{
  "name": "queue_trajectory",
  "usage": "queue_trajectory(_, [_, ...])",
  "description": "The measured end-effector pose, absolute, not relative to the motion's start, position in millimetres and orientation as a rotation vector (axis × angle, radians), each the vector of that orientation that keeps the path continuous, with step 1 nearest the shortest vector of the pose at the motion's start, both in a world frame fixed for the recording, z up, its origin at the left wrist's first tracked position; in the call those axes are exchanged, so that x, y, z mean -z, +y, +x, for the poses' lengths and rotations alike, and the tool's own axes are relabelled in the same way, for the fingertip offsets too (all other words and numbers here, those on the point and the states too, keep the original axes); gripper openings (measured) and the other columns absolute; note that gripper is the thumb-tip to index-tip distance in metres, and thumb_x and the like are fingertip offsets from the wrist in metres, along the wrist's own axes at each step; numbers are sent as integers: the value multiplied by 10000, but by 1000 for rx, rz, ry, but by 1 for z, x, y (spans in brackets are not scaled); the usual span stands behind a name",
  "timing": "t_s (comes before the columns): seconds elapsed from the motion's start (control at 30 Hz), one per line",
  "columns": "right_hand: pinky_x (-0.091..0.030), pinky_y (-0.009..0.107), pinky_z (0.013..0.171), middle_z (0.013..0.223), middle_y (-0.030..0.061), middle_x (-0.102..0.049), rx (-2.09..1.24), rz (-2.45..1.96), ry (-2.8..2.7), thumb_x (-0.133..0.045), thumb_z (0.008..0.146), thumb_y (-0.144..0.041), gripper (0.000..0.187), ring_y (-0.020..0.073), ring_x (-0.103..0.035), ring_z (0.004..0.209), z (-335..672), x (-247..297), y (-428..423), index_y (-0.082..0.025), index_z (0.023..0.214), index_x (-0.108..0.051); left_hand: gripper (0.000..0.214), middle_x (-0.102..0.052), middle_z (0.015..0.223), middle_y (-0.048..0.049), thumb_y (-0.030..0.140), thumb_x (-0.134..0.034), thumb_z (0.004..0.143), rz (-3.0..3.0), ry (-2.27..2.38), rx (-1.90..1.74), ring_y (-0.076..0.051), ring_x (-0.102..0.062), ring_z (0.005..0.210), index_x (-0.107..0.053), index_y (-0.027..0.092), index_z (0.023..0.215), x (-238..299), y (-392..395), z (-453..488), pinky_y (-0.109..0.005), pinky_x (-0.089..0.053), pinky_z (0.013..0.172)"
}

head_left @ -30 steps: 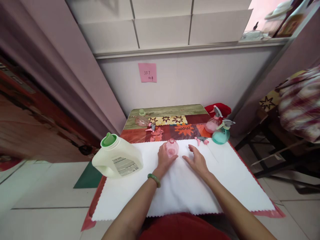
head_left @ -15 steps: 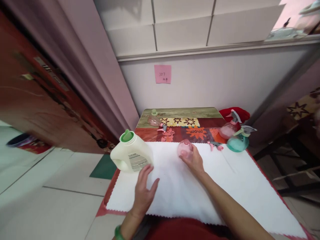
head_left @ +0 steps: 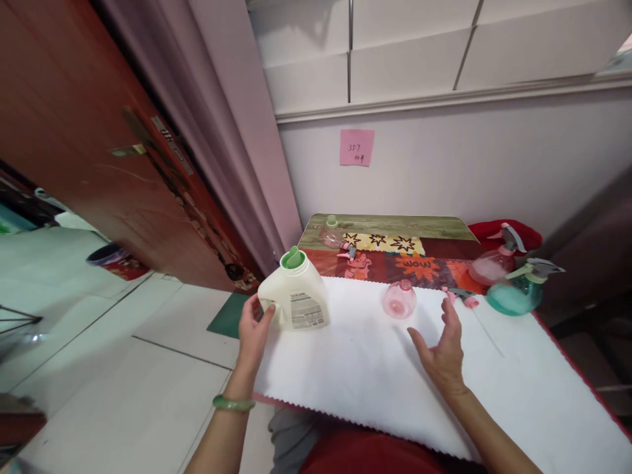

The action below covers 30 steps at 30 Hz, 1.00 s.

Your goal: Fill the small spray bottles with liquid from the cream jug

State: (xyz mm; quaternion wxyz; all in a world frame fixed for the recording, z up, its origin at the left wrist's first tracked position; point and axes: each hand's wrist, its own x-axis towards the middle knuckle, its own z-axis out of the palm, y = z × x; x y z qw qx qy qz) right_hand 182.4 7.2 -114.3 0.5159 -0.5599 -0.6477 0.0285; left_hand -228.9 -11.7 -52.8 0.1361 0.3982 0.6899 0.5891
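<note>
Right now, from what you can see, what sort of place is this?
Perhaps a room in a home, though I can't be sure: there's a brown door, a tiled floor and a small table with a jug on it.

A pink sticky note [head_left: 357,147] marked "357" is stuck to the pale wall [head_left: 424,174]; at left, a reddish-brown door [head_left: 93,108] and a bucket [head_left: 129,268] are seen.
</note>
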Motion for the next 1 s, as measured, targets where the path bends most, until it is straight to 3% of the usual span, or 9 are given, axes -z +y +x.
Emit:
queue_trajectory(0.23, [-448,614,1132,1558,168,-445,-147,-1090,-1733,-714,887,-432,895,378,-491,1401,149,70,-12,-269,1614,-217,302,-666,818,-18,474,-620,832,1284,2015,-1581,-213,-598,787,-638,203,966,43,15,-229,-329,-478,740])
queue_trajectory(0.33, [-463,600,1119,1520,157,-504,-412,-1015,-1764,-745,855,-488,863,373,-518,1378,118,45,4,-282,1574,-314,221,-636,774,-3,430,-584,852,1378,2038,-1520,-213,-575,749,-616,222,918,33,18,-225,-325,-449,720])
queue_trajectory(0.57, [-425,519,1147,1552,163,-481,-1101,-862,-1439,-852,707,-548,1001,328,-496,1408,40,-10,53,-244,1528,-366,148,-654,863,-32,361,-530,883,1618,2000,-1385,-251,-614,839,-586,231,928,5,28,-200,-359,-458,788])
queue_trajectory(0.63, [-451,477,1113,1467,156,-568,-1132,-865,-1354,-882,656,-535,985,311,-570,1323,28,-18,61,-224,1474,-429,132,-656,896,-52,333,-524,879,1687,1962,-1374,-267,-622,888,-588,228,926,-1,32,-191,-378,-464,829])
queue_trajectory(0.77, [-514,432,973,1150,99,-729,-1111,-1003,-1211,-878,627,-542,772,273,-674,1050,26,-20,70,-190,1252,-593,134,-665,948,-82,315,-526,890,1793,1878,-1363,-291,-626,967,-611,224,941,-11,37,-177,-420,-465,908])
queue_trajectory(0.87, [-520,403,914,1076,75,-740,-1079,-1017,-1132,-862,636,-537,668,252,-668,980,32,-11,74,-190,1158,-631,261,-679,1103,-96,325,-602,872,1843,1820,-1358,-294,-623,1079,-632,223,1110,-10,35,-177,-442,-446,1000])
queue_trajectory(1.0, [-522,390,871,1031,69,-744,-1077,-1011,-1068,-869,626,-507,632,243,-668,930,38,-3,75,-187,1120,-639,785,-521,1455,-136,297,-874,658,1250,1662,-1751,-317,-458,1385,-533,235,1362,19,26,-188,-458,-319,1175])
